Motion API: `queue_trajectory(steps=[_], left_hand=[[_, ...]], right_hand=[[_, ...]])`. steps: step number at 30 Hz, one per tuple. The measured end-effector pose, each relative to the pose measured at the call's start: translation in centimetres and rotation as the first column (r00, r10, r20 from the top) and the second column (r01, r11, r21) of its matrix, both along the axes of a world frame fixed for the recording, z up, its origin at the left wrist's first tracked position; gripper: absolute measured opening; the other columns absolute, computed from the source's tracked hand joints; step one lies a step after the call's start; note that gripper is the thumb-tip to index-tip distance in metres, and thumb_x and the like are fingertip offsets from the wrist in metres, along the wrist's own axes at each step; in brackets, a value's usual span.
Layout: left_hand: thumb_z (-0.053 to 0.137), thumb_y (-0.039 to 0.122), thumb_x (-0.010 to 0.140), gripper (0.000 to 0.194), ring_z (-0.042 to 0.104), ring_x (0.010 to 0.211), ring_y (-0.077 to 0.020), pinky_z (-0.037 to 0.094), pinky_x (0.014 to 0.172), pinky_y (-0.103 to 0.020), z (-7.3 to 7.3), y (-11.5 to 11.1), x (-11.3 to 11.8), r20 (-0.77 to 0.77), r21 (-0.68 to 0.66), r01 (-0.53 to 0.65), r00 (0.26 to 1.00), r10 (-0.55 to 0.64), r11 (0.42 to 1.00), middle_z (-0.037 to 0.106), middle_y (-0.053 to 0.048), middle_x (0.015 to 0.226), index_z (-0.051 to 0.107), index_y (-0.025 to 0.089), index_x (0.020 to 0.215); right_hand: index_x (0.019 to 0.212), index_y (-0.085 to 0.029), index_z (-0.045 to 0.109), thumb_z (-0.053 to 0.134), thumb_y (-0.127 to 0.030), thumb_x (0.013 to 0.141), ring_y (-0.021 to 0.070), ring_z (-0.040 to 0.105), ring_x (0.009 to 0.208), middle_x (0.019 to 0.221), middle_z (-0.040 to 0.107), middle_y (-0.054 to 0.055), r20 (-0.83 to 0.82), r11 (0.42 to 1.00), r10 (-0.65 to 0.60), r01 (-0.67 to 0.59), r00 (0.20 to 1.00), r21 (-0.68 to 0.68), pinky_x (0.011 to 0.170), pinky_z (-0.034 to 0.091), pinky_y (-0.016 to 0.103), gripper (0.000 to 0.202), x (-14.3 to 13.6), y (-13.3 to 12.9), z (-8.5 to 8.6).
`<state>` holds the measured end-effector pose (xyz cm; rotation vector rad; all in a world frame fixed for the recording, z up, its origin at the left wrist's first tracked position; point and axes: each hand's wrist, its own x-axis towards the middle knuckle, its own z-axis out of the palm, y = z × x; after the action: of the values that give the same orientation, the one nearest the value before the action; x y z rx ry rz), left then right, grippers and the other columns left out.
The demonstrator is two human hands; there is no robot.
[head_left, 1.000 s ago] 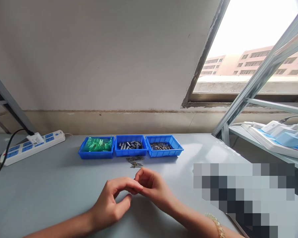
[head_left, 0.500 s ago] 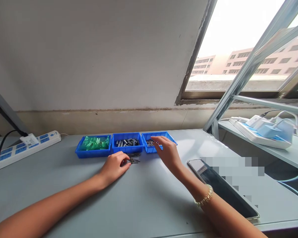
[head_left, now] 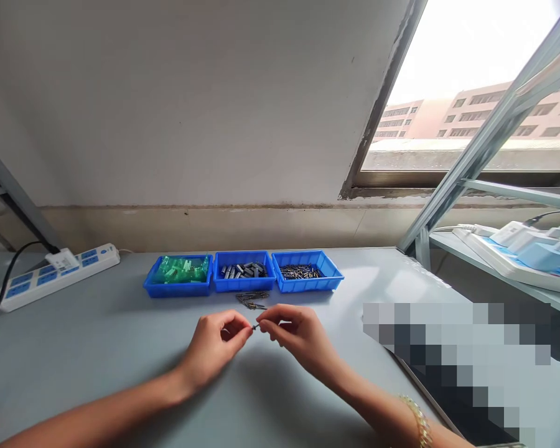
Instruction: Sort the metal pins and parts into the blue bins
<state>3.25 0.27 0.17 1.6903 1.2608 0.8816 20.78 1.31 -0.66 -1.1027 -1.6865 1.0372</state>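
Since the frame before, the left hand has been drawn back from the loose pins and the right hand from the right blue tray. Between them, nearer than the pins, a small, dark, slender piece is held, largely hidden. It is pinched at opposite ends by each thumb-and-finger grip, barely parted. Both forearms are angled inward over the tabletop.

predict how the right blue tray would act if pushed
The right blue tray would probably slide rather than tip, being low and wide. Its ribbed plastic looks stiff. The small metal parts inside lie loose and might shift.
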Motion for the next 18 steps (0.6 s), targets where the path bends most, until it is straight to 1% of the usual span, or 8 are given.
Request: queue_trajectory(steps=[3, 6, 9, 11, 12, 14, 16, 18], left_hand=[[0.06, 0.032, 0.078, 0.02, 0.059, 0.062, -0.0174, 0.047, 0.062, -0.028, -0.3, -0.9, 0.3, 0.131, -0.133, 0.076, 0.99, -0.059, 0.988, 0.065, -0.003, 0.065, 0.068, 0.014, 0.074], [0.066, 0.028, 0.071, 0.016, 0.059, 0.062, -0.0166, 0.047, 0.062, -0.027, -0.7, -1.4, 0.7, 0.255, -0.228, 0.188, 0.959, -0.128, 0.955, 0.063, -0.001, 0.061, 0.066, 0.014, 0.064], [0.069, 0.022, 0.065, 0.011, 0.058, 0.061, -0.0157, 0.046, 0.061, -0.026, -0.7, -1.6, 0.9, 0.326, -0.279, 0.229, 0.936, -0.132, 0.932, 0.061, 0.001, 0.057, 0.065, 0.014, 0.06], [0.068, 0.023, 0.067, 0.009, 0.059, 0.064, -0.0164, 0.047, 0.065, -0.027, -0.5, -1.6, 0.7, 0.349, -0.296, 0.208, 0.932, -0.097, 0.932, 0.063, 0.0, 0.061, 0.067, 0.014, 0.067], [0.067, 0.023, 0.068, 0.009, 0.061, 0.067, -0.0171, 0.048, 0.069, -0.028, -0.4, -1.6, 0.6, 0.355, -0.3, 0.167, 0.934, -0.052, 0.939, 0.065, -0.001, 0.064, 0.069, 0.014, 0.072], [0.065, 0.02, 0.07, 0.013, 0.063, 0.075, -0.0187, 0.049, 0.075, -0.029, -0.1, -1.6, 0.2, 0.354, -0.291, 0.033, 0.932, 0.076, 0.956, 0.069, -0.003, 0.071, 0.071, 0.015, 0.08], [0.064, 0.017, 0.069, 0.016, 0.065, 0.079, -0.0198, 0.05, 0.077, -0.029, 0.0, -1.5, -0.1, 0.352, -0.251, -0.095, 0.918, 0.182, 0.963, 0.072, -0.004, 0.076, 0.073, 0.016, 0.083], [0.062, 0.017, 0.071, 0.018, 0.066, 0.081, -0.0203, 0.052, 0.078, -0.029, 0.0, -1.5, -0.3, 0.363, -0.189, -0.118, 0.914, 0.181, 0.975, 0.074, -0.004, 0.079, 0.074, 0.018, 0.084]], right_hand=[[0.07, -0.018, 0.069, 0.061, -0.021, 0.079, 0.0124, 0.056, 0.059, 0.064, 0.063, 0.001, -0.004, 0.99, 0.007, -0.007, 1.0, 0.138, 0.056, 0.047, 0.025, 0.013, -0.6, -1.0, -0.1], [0.07, -0.02, 0.071, 0.064, -0.016, 0.077, 0.0115, 0.053, 0.059, 0.066, 0.056, 0.0, 0.049, 0.951, 0.087, -0.097, 0.995, 0.293, 0.054, 0.045, 0.023, 0.011, -1.2, -1.7, -0.6], [0.072, -0.02, 0.073, 0.066, -0.015, 0.076, 0.0119, 0.054, 0.062, 0.068, 0.055, 0.001, 0.055, 0.926, 0.154, -0.164, 0.986, 0.34, 0.054, 0.046, 0.022, 0.01, -1.4, -1.9, -0.8], [0.072, -0.019, 0.072, 0.066, -0.015, 0.077, 0.0118, 0.056, 0.061, 0.067, 0.057, 0.001, 0.037, 0.936, 0.138, -0.142, 0.99, 0.321, 0.055, 0.046, 0.023, 0.009, -1.1, -1.7, -0.6], [0.072, -0.019, 0.071, 0.065, -0.015, 0.078, 0.0118, 0.056, 0.06, 0.067, 0.059, 0.001, 0.026, 0.945, 0.112, -0.115, 0.993, 0.307, 0.056, 0.046, 0.023, 0.009, -0.8, -1.6, -0.4], [0.072, -0.019, 0.069, 0.065, -0.017, 0.078, 0.0124, 0.057, 0.06, 0.066, 0.063, 0.0, 0.014, 0.963, 0.041, -0.043, 0.999, 0.265, 0.059, 0.047, 0.025, 0.008, -0.4, -1.2, -0.1], [0.071, -0.019, 0.067, 0.065, -0.019, 0.077, 0.0134, 0.059, 0.061, 0.067, 0.066, 0.0, 0.001, 0.988, -0.011, 0.01, 1.0, 0.155, 0.062, 0.048, 0.026, 0.006, -0.1, -0.8, 0.0], [0.071, -0.019, 0.065, 0.066, -0.02, 0.074, 0.0147, 0.062, 0.065, 0.068, 0.068, 0.0, -0.056, 1.0, 0.001, -0.003, 0.998, -0.03, 0.065, 0.049, 0.027, 0.004, -0.2, -0.6, -0.3]])
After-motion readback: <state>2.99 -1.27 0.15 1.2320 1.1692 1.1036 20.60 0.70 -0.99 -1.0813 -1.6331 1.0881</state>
